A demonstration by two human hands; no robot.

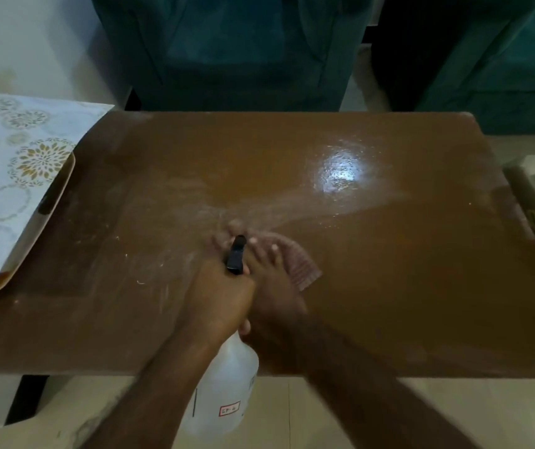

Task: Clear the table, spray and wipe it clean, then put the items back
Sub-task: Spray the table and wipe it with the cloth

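While the spray bottle [227, 377] hangs over the near edge, left hand [220, 299] fingers curled round its neck and nozzle aimed away, the right hand [272, 286] sits just beside it. Its fingers are straight, pressing the cloth [301, 267] flat on the surface [421, 286]. The wet patch [340, 170] lies farther out, to the right of the cloth, so the right hand is nearer.

Both forearms reached in from the near edge, the left forearm [149, 393] from lower left and the right forearm [373, 393] from lower right, meeting side by side at the middle. The left grip [220, 299] was curled round the neck of a bottle [227, 380], knuckles up, wrist straight. The right grip [272, 286] lay palm down just beside it, its fingers [261, 251] spread straight and pressing a cloth [301, 270]; the fingertips were blurred.
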